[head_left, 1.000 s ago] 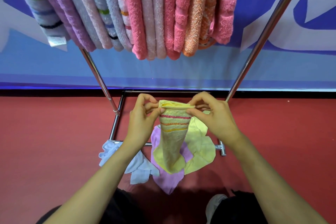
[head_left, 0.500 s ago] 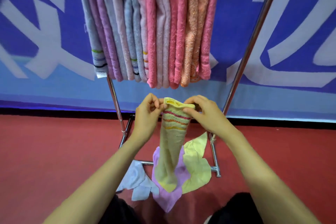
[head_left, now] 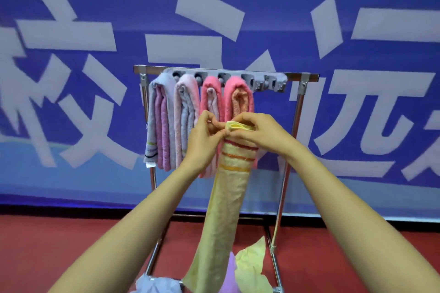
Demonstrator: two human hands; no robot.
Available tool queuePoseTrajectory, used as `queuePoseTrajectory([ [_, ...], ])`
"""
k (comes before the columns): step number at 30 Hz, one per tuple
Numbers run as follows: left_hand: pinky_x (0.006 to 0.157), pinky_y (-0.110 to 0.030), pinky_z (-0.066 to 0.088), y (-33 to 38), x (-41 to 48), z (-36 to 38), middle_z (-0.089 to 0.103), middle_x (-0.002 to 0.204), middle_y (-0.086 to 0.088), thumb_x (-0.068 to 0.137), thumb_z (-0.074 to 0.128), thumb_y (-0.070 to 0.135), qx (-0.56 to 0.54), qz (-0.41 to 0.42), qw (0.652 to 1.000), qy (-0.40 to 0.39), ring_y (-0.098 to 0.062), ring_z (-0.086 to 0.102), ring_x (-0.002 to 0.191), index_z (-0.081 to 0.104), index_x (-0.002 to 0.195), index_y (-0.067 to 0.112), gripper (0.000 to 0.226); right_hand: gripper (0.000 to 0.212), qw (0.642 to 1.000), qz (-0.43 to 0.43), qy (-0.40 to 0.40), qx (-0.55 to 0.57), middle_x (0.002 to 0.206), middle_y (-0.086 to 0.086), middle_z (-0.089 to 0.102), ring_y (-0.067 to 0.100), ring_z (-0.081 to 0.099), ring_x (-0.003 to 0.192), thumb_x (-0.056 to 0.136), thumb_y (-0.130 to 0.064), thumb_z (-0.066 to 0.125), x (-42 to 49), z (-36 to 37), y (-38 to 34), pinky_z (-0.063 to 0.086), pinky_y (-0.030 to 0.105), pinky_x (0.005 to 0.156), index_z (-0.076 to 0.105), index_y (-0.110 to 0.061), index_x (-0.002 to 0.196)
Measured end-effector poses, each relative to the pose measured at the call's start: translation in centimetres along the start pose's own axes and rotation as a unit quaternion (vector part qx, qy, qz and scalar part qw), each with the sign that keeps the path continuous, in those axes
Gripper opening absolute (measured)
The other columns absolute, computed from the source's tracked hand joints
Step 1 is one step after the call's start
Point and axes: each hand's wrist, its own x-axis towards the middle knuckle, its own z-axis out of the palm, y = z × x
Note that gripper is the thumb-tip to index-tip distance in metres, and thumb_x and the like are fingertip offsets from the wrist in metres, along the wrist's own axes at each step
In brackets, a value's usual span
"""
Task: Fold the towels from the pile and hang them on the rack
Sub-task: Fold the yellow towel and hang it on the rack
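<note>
- We are at the hanging step. The yellow towel (head_left: 226,197) is already folded into a long narrow strip and is held up in front of the rack (head_left: 307,77).
- The striped end of the towel is on top. Its tail hangs down toward the pile (head_left: 250,266) on the red floor (head_left: 71,245).
- The left hand (head_left: 204,135) pinches the left corner of the top fold, with thumb and fingertips pressed together on the cloth.
- The right hand (head_left: 257,133) pinches the same top edge from the right side, with its fingers curled over the fold.
- The hands are very close together. We cannot tell whether they touch.
- The hung towels (head_left: 164,121) are four bundles, lilac through pink and orange, all on the left part of the grey hook strip (head_left: 264,82).
- The right part of the strip looks free, just beside the pink-orange bundle.
- The towel's top is below the strip and in front of the pink bundles, not yet on the rack.
- For the next move, we judge the fold must go up and to the right to a free hook. The pinch should stay tight so the layers do not slide apart.
- How the hooks catch the cloth is too blurred to tell.
- The pile holds yellow, purple and pale blue cloth, so we judge the task is partway done.
</note>
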Motion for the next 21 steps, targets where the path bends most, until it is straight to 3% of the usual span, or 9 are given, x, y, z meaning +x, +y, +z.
queuePoseTrajectory([
  [6,0.068,-0.022,0.055,1.8,-1.3,-0.4,0.065,0.089,-0.01,0.078,0.069,-0.011,-0.091,-0.03,0.995,0.031,-0.02,0.066,0.075,0.033,0.085,0.016,0.045,0.012,1.0,-0.011,-0.018,-0.009,0.088,-0.017,0.07,-0.007,0.061,0.086,0.084,-0.026,0.071,0.9,-1.4,-1.2,0.044,0.007,0.075,0.074,-0.025,0.096],
  [10,0.066,-0.012,0.049,0.1,-3.2,-0.8,0.067,0.094,-0.009,0.084,0.064,-0.008,-0.149,-0.106,0.983,-0.011,-0.005,0.067,0.075,0.037,0.099,0.008,0.035,0.012,0.998,-0.011,-0.054,-0.016,0.09,-0.017,0.069,-0.008,0.06,0.087,0.087,-0.02,0.068,1.2,-1.4,-1.1,0.043,0.008,0.079,0.072,-0.025,0.097],
  [14,0.065,-0.014,0.048,-3.6,-5.6,-1.0,0.07,0.088,-0.006,0.087,0.061,-0.007,-0.103,-0.15,0.979,-0.092,-0.003,0.064,0.071,0.044,0.102,0.01,0.029,0.013,0.998,-0.007,-0.045,0.05,0.091,-0.013,0.07,-0.007,0.061,0.087,0.087,-0.016,0.068,1.5,-2.6,-0.9,0.046,0.01,0.082,0.071,-0.022,0.098],
  [17,0.077,-0.019,0.051,-5.9,-6.8,-0.6,0.071,0.085,-0.006,0.086,0.061,-0.009,-0.081,-0.166,0.973,-0.134,-0.008,0.066,0.079,0.048,0.103,0.012,0.03,0.016,0.998,-0.008,-0.053,0.04,0.095,-0.006,0.07,-0.006,0.061,0.087,0.087,-0.015,0.068,1.8,-3.0,-0.8,0.047,0.011,0.083,0.072,-0.015,0.102],
  [21,0.077,-0.019,0.049,-7.5,-7.3,0.1,0.072,0.078,-0.002,0.083,0.066,-0.004,-0.023,-0.187,0.971,-0.145,-0.005,0.065,0.075,0.05,0.1,0.017,0.031,0.017,0.998,-0.004,-0.067,-0.001,0.1,-0.003,0.071,0.001,0.061,0.093,0.088,-0.017,0.067,2.0,-3.0,-0.3,0.046,0.013,0.083,0.072,-0.015,0.103],
])
